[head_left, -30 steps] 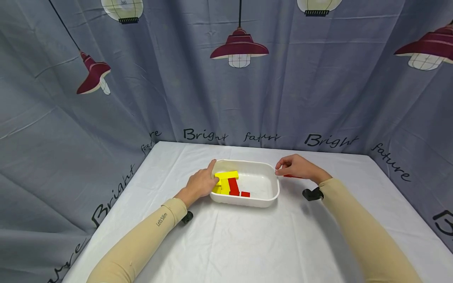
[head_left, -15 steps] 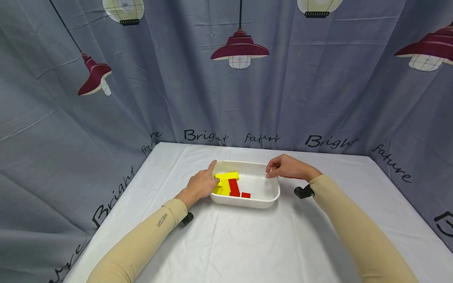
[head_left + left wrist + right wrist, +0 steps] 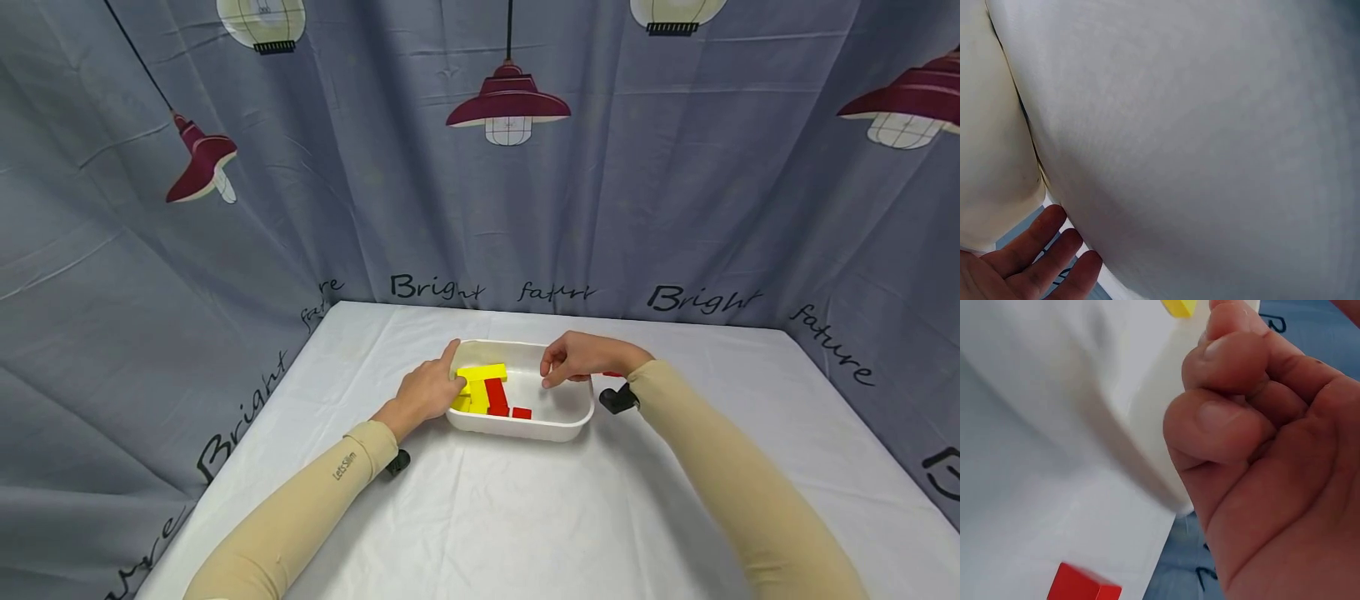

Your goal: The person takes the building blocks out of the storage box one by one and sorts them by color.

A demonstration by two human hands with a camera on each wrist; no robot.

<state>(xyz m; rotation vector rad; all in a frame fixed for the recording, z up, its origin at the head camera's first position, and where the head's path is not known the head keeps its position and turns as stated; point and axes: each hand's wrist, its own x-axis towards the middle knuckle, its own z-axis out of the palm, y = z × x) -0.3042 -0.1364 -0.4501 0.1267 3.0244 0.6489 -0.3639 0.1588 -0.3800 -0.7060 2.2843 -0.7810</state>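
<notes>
At the left end of the white basin [image 3: 517, 428], my left hand [image 3: 425, 390] holds the rim, thumb over the inside and forefinger along the edge. In the left wrist view its other fingers [image 3: 1050, 250] lie by the basin's outer side [image 3: 997, 137]. My right hand [image 3: 577, 358] hovers over the basin's right half, fingers bent loosely, thumb apart from the forefinger, nothing visible between them. Several yellow blocks [image 3: 482, 372] and red blocks [image 3: 496, 395] lie in the left half. A small red block [image 3: 522, 413] sits by the front wall.
Another red block [image 3: 612, 374] lies on the white tablecloth [image 3: 517, 517] just right of the basin, partly behind the right wrist; its end, a red block [image 3: 1082, 584], shows in the right wrist view. A grey curtain [image 3: 600, 208] hangs behind the table.
My right hand has moved left from beside the basin's right rim to above its inside, uncovering part of the red block outside. My left hand and the blocks have stayed put.
</notes>
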